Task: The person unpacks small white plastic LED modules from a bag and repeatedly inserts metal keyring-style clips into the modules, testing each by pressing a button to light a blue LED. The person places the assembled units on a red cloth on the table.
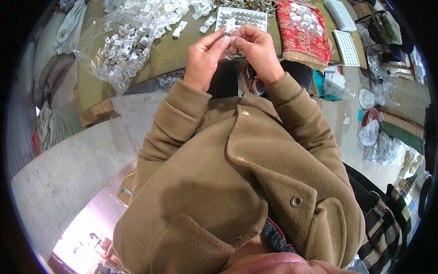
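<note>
A small white piece [231,23] is held in front of the body, above the near edge of the tabletop [166,55]. It is pinched by the fingertips of both hands, the left hand [200,61] and the right hand [262,52]. The piece looks pale and like plastic, but most of it is covered by the fingers, so its full shape cannot be told.

Behind the hands, a white tray [262,16] is seen, in which round grey discs [237,14] are set in rows. The view of its near side is partly blocked by the hands. To the left, a heap of white plastic pieces [159,11] is spread, and a single white piece [179,29] is placed apart from it, nearer to the edge. Further left, a clear plastic bag [89,59] is filled with small white and metal parts [123,52].

On the right, a red patterned cloth [292,43] is laid over the table edge, and small whitish bits [305,20] are scattered on it. Beyond the cloth, two white trays with rows of compartments [346,48] are placed.
</note>
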`<state>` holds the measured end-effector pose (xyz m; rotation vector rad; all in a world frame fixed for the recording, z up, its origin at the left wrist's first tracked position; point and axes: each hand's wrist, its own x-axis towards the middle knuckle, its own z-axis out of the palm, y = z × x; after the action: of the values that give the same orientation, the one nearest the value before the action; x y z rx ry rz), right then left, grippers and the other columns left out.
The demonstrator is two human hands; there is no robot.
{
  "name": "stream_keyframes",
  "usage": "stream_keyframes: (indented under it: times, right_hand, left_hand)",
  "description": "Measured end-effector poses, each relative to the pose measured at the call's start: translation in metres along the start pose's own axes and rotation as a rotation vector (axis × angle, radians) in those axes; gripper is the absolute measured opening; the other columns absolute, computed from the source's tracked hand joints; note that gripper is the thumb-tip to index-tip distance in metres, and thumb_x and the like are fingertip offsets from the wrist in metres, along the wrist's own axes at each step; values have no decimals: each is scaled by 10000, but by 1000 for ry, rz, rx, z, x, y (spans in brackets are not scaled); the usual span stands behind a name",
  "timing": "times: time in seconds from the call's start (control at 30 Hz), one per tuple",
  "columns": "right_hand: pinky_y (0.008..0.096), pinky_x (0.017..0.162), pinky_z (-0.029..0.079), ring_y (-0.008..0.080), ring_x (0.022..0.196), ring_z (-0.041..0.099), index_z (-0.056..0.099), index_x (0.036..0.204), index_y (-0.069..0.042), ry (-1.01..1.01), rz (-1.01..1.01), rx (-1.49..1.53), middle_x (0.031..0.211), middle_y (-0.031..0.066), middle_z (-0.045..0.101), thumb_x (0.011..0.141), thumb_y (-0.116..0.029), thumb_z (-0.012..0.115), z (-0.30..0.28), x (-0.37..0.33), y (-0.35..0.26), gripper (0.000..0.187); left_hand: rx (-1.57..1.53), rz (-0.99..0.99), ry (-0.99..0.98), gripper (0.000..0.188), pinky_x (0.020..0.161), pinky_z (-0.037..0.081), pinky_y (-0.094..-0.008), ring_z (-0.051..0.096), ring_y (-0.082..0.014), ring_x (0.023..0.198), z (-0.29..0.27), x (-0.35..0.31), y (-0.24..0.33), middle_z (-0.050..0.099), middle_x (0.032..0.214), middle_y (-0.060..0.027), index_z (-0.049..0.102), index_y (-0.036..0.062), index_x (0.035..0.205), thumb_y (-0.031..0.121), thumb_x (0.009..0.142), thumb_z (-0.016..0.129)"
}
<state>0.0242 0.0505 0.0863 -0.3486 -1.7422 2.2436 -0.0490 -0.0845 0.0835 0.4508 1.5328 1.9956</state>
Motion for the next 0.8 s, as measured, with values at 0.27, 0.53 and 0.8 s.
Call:
stream_keyframes:
  times: [0.27,0.53,0.8]
  right_hand:
    - [233,794,469,88,839,574,583,1117,-28,-38,124,168,937,1,614,951,-147,574,1,-5,-5,205]
    - [334,813,518,124,868,573,541,1141,-50,-85,271,461,954,26,584,962,-159,486,-1,-6,-11,217]
    - [366,811,521,134,835,560,540,1084,-67,-225,287,768,979,39,617,941,-103,464,-9,-1,-1,165]
  left_hand:
    - [40,-54,130,228,644,495,-200,657,-92,781,-4,-3,9,696,930,-43,658,-13,1055,155,902,661]
    - [-61,2,197,206,490,361,-152,546,-21,635,8,-9,13,698,935,-38,665,-12,1056,138,922,623]
    - [-328,-121,169,214,442,307,-113,387,25,549,13,-13,25,687,1053,-128,615,-2,1113,128,947,578]
